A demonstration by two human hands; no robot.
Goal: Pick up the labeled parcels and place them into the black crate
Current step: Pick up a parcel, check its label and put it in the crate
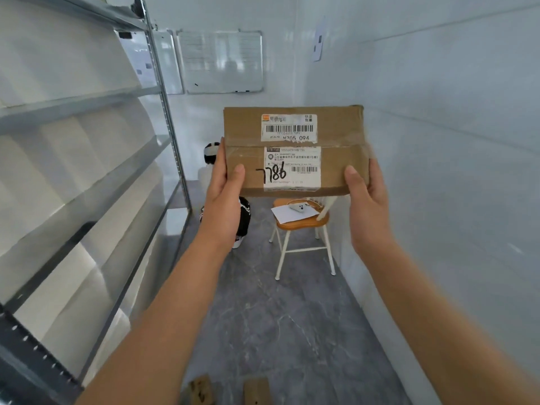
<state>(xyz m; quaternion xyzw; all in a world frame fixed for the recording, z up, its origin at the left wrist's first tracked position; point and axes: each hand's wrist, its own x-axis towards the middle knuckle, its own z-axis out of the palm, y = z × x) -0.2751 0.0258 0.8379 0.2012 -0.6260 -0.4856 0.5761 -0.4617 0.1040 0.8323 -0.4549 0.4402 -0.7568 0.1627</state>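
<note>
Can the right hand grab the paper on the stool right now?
Probably not. The right hand is busy gripping the parcel, and the paper on the stool looks well beyond it.

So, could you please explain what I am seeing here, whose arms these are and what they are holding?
No machine here: a person wears a camera on the head, so this single picture looks forward along their own arms. The left hand and right hand grip a brown cardboard parcel by its sides. Its white label bears a handwritten 7786. A metal shelf unit stands to the left; ahead, a stool carries a sheet of paper. The black crate is not in view.
</note>
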